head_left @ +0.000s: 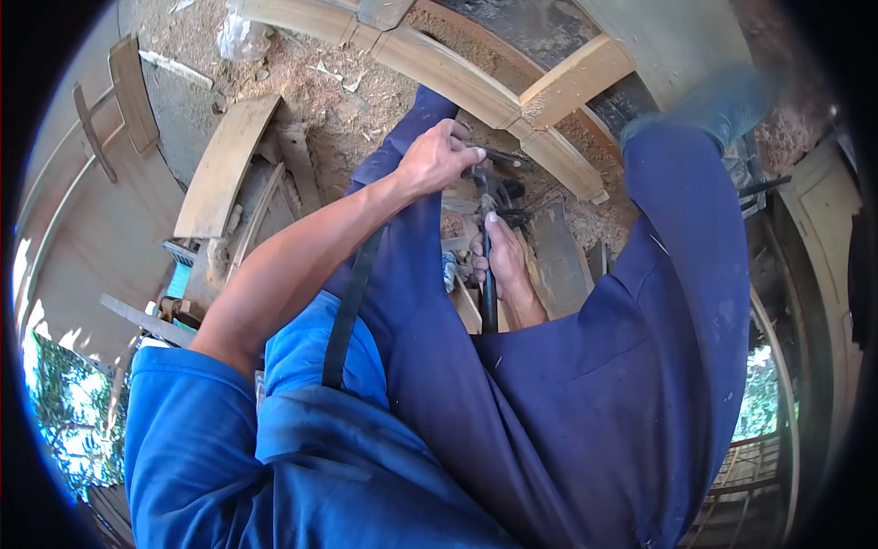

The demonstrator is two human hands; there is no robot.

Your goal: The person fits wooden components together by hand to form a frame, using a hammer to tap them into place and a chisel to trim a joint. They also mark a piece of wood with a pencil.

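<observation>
The right hand (501, 265) grips the dark tool (488, 274) upright along its handle, while the closed left hand (437, 160) clamps its head just above.

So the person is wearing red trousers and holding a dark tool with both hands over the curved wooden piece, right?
Not quite. The trousers are dark blue, not red, as the head view shows. The rest holds: the left hand and the right hand both grip the dark tool, close to the curved wooden piece lying on the sawdust.
</observation>
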